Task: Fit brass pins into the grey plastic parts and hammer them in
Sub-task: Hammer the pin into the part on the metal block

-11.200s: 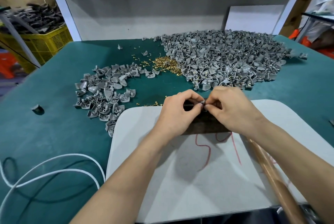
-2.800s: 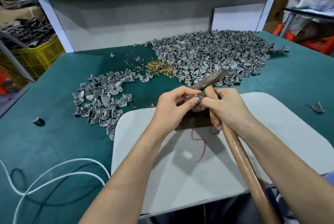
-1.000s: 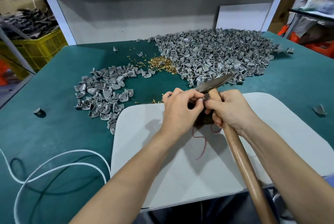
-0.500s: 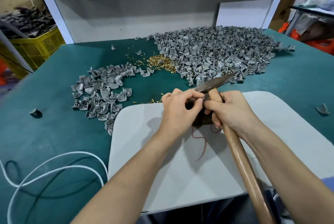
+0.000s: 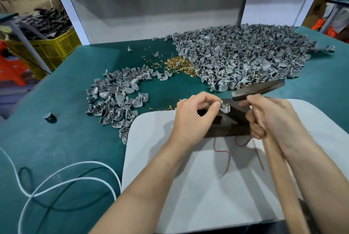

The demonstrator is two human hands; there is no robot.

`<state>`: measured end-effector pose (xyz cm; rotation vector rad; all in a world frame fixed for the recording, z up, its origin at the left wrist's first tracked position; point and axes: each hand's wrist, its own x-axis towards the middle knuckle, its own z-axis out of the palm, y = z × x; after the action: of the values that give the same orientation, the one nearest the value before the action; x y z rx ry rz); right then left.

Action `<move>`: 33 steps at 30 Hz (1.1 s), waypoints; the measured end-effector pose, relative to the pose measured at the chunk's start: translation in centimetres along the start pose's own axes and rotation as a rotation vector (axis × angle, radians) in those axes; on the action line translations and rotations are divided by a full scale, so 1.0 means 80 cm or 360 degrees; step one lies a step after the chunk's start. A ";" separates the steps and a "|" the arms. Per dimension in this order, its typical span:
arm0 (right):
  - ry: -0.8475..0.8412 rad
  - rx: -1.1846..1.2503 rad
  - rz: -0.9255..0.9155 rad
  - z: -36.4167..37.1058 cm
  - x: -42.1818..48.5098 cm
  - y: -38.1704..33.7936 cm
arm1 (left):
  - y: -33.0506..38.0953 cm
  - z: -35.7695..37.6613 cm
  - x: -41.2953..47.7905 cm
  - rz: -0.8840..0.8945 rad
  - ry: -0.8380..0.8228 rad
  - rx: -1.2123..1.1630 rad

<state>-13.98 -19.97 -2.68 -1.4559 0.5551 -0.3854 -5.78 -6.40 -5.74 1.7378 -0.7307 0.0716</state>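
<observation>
My left hand (image 5: 192, 118) pinches a small grey plastic part (image 5: 225, 108) with a brass pin in it, held on a dark block (image 5: 226, 126) lying on the white board (image 5: 198, 186). My right hand (image 5: 272, 118) grips the hammer near its head; the dark hammer head (image 5: 258, 91) is raised just above and right of the part. The wooden handle is hidden under my right forearm. A heap of loose brass pins (image 5: 179, 64) lies on the green table behind.
A large heap of grey parts (image 5: 245, 56) fills the back right of the green table (image 5: 56, 139); a smaller heap (image 5: 117, 97) lies to the left. A white cable (image 5: 56, 177) loops at front left. A yellow crate (image 5: 54, 48) stands beyond the table's left edge.
My right hand has drawn back to the right with the hammer, whose head now sits lifted clear of the part. My left hand keeps its pinch on the part.
</observation>
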 end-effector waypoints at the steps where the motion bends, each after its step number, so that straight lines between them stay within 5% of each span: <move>1: -0.0019 -0.0123 0.0026 -0.004 -0.002 -0.006 | -0.001 -0.001 0.001 -0.0050 0.0001 -0.0056; 12: -0.0239 -0.1276 -0.0164 0.003 0.007 -0.042 | -0.014 0.001 0.006 -0.0111 -0.0102 0.0117; 33: -0.0329 -0.1862 -0.0187 0.023 -0.009 -0.075 | -0.016 0.002 0.009 -0.0145 -0.0263 0.0036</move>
<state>-13.04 -18.57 3.38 -2.6215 0.5420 0.0530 -4.61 -6.70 -6.54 1.8115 -0.7722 -0.1278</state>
